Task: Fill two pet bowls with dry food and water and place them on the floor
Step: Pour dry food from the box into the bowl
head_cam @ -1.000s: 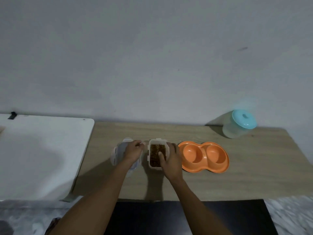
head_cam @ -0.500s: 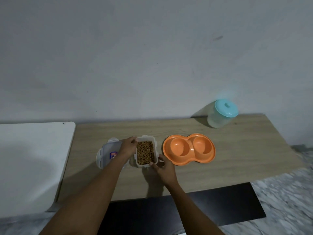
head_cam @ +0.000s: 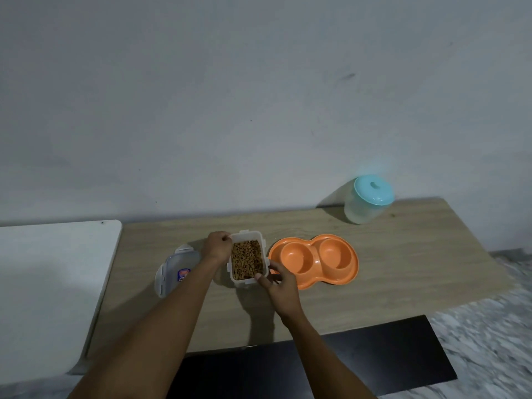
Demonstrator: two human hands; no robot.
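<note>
Clear plastic food container (head_cam: 248, 259), uncovered and full of kibble, is gripped at its far corner by the left hand (head_cam: 216, 245) and near corner by the right hand (head_cam: 277, 280), presumably for pouring. The empty orange double bowl (head_cam: 314, 260) sits just beside it on the wooden table (head_cam: 403, 272); the lid (head_cam: 175, 271) is set aside.

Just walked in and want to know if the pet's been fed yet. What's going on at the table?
Not fed yet. A person holds an open clear plastic container of brown dry kibble on the light wooden table, left hand at its far corner and right hand at its near corner. Its clear lid lies to the left. The orange plastic double pet bowl beside it has both wells empty. A translucent jar with a turquoise lid stands closed near the wall.
</note>
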